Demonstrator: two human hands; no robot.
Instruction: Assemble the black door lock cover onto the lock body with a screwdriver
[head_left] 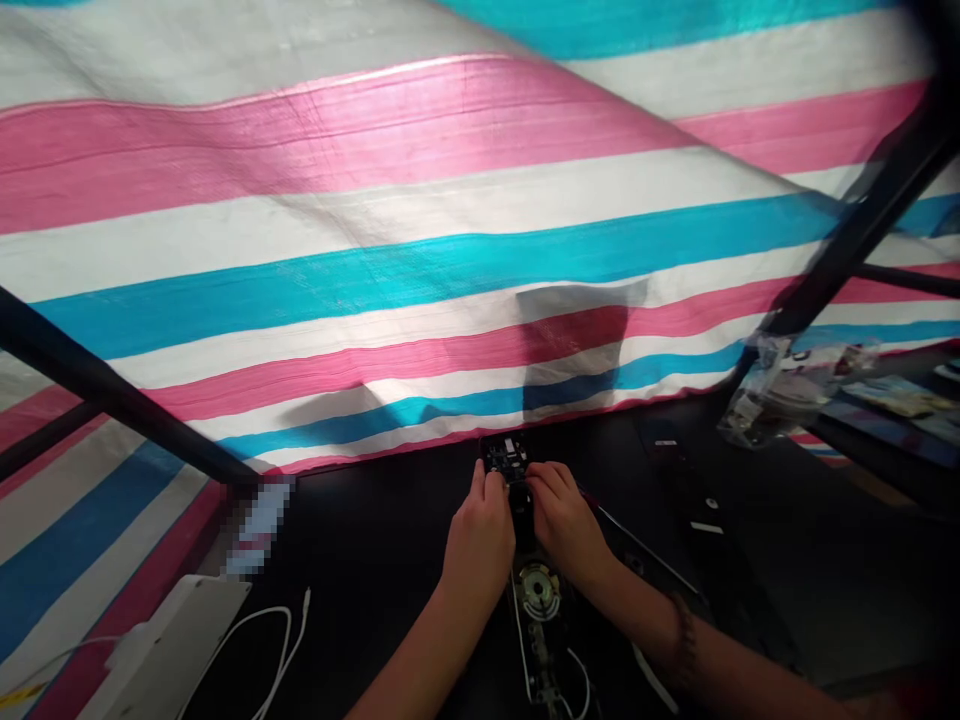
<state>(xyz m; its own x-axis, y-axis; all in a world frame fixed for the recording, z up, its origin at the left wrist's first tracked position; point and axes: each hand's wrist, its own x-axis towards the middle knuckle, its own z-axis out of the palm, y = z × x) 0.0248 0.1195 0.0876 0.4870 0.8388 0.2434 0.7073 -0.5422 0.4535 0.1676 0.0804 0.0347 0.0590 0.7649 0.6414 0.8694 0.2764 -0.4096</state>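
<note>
A small dark circuit board [507, 455] with light-coloured components lies at the far end of a long open device. My left hand [484, 525] has its fingers closed at the board's lower left edge. At the lower right edge, my right hand [559, 510] is closed with its fingertips bent inward. Both hands touch the board's near side, with a narrow gap between them. The long device [538, 590] stretches toward me between my forearms, showing a round metal part and a white wire. Shadow and fingers hide the exact contact points.
A white box [169, 645] and a white cable [289, 640] lie at the lower left. Dark flat parts [694, 500] and a thin rod [649, 545] are on the black table at right. A clear plastic bag [787, 390] hangs by the right frame bar. Striped sheeting [420, 260] rises behind.
</note>
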